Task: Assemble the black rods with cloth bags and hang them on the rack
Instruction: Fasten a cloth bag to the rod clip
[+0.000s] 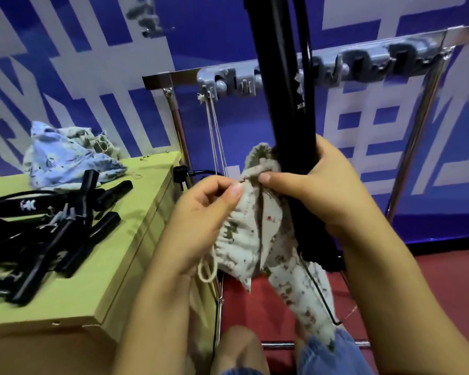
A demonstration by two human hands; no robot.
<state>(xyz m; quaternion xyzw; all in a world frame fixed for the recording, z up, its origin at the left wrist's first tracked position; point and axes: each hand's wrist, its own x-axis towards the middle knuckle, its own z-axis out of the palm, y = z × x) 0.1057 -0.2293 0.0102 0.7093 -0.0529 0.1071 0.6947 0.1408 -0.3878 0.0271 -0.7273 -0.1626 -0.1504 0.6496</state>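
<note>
Black rods (pixel 287 104), bundled together, stand nearly upright through the middle of the view, running from the top edge down into a cream cloth bag (pixel 257 234) printed with small brown and red shapes. The right hand (pixel 317 185) wraps its fingers around the bundle just above the bag's mouth, and its thumb presses the gathered rim of the bag against the rods. At about 9 o'clock from it, touching the same rim, the left hand (pixel 203 220) pinches a fold of the cloth between thumb and curled fingers. A loop of pale cord (pixel 207 269) hangs from the bag below that hand.

The lower part of the bag trails down toward 6 o'clock, over the person's knees, one of them in blue denim (pixel 333 355).

Behind the rods, at 12 to 2 o'clock, a metal rack (pixel 417 147) carries a grey holder bar (pixel 336 69) with clips along it; two pale strings (pixel 215 136) hang from its left end.

At 9 o'clock a yellow-green table (pixel 114 255) bears a pile of more black rods (pixel 65 234), lying crosswise on each other. Beyond them, toward 10 o'clock, a heap of light blue and cream bags (pixel 65 158) lies crumpled on the table's far side. The floor (pixel 417 280) at 4 o'clock is red, and the wall (pixel 92 77) behind is blue with large white shapes.
</note>
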